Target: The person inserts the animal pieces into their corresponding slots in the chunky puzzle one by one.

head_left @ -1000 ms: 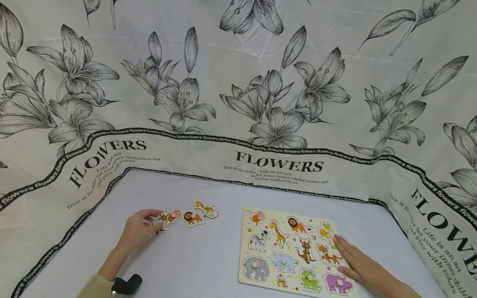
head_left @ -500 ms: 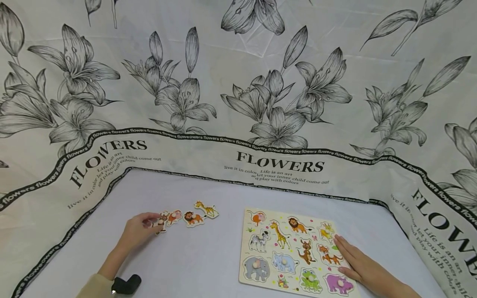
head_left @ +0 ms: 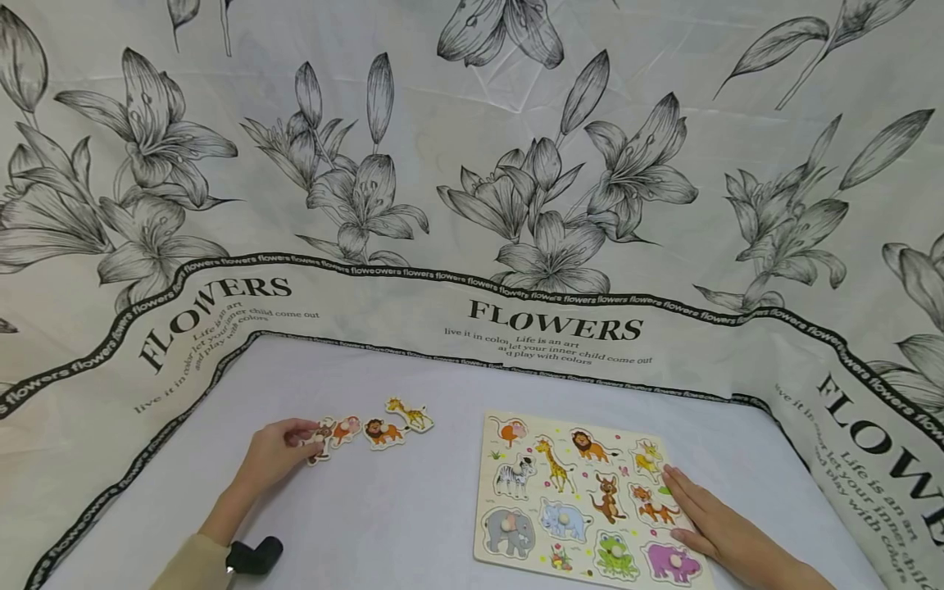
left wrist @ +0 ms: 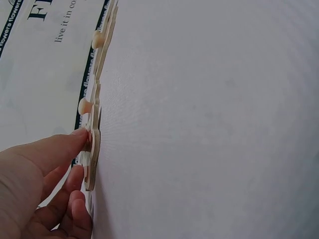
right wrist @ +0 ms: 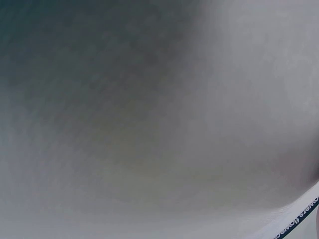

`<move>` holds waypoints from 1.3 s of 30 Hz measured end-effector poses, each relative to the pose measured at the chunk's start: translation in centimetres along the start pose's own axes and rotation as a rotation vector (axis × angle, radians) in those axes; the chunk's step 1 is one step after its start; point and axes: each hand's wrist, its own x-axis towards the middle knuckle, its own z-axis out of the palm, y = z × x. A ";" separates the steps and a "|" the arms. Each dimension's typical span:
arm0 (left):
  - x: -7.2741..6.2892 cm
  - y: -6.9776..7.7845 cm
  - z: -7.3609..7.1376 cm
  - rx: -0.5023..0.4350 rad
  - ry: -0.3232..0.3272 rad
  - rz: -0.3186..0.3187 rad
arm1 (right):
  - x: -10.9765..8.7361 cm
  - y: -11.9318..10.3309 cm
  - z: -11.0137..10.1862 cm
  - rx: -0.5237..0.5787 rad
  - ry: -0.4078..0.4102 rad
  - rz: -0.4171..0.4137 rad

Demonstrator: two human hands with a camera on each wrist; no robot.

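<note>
Head view: reference is the pale wooden rectangular animal puzzle board [head_left: 483,504]. Well left of it, the left hand [head_left: 274,451] pinches the flat brown animal-shaped wooden cutout [head_left: 325,429] between thumb and finger, probably by a knob; left wrist view sees it edge-on, close to the cloth, can't tell if lifted. Three more flat wooden cutouts run from there toward the board: orange-pink monkey [head_left: 344,430] right beside the held one, brown-maned lion [head_left: 383,433], yellow spotted giraffe [head_left: 410,415] nearest the board, likely grouped for easy picking. Right hand [head_left: 726,524] rests along the board's right edge, fingers straight, grasping nothing, presumably to stop it sliding. Right wrist view too blurred to help. Room: smooth white cloth [head_left: 398,508] spans from giraffe to the board's left edge, and more on the near side of the row. Behind the board's far edge, the sheet's black lettered border [head_left: 590,377]. Tight spot is monkey: a sideways drag could nudge it
</note>
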 end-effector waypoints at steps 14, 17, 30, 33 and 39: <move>0.2 0.3 0.3 -0.010 -0.026 -0.018 | -0.2 0.2 0.0 -0.015 0.006 0.000; 0.2 0.3 0.3 -0.020 -0.038 -0.031 | -0.2 0.2 0.0 -0.021 0.014 -0.009; 0.2 0.9 0.0 -0.020 -0.071 -0.093 | -0.1 0.0 -0.1 -0.031 0.014 -0.005; 0.2 0.9 0.0 -0.015 -0.066 -0.089 | -0.1 0.0 -0.1 -0.025 0.005 0.003; -0.1 0.8 -0.1 -0.010 -0.044 -0.073 | 0.0 -0.2 -0.2 -0.008 -0.004 0.006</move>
